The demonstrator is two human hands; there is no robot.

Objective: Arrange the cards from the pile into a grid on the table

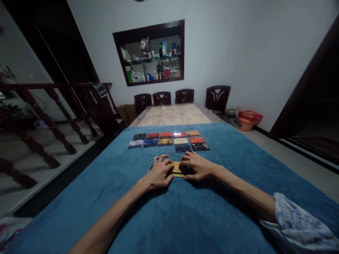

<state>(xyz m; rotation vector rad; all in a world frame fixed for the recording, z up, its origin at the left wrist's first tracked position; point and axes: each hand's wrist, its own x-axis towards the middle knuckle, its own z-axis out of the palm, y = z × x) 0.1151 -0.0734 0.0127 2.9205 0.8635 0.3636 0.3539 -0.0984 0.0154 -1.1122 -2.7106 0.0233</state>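
Note:
A yellow card [178,169] with a dark stripe lies on the blue cloth [169,211], between my two hands. My left hand [160,172] has its thumb and fingers curled at the card's left edge; something dark shows under it on the left. At the card's right side, my right hand [196,165] bends its fingers over the edge, with a dark item partly hidden beneath them. Just beyond, several small card stacks sit in rows, among them a dark blue one [183,149], a black one [200,146], a gold one [165,141] and a lilac one [136,143].
Past the cloth the bare tabletop [174,114] shows a marbled surface. Dark chairs [184,96] stand at its far end. A wooden railing [53,106] runs along the left, and an orange bucket [245,123] is on the floor at the right.

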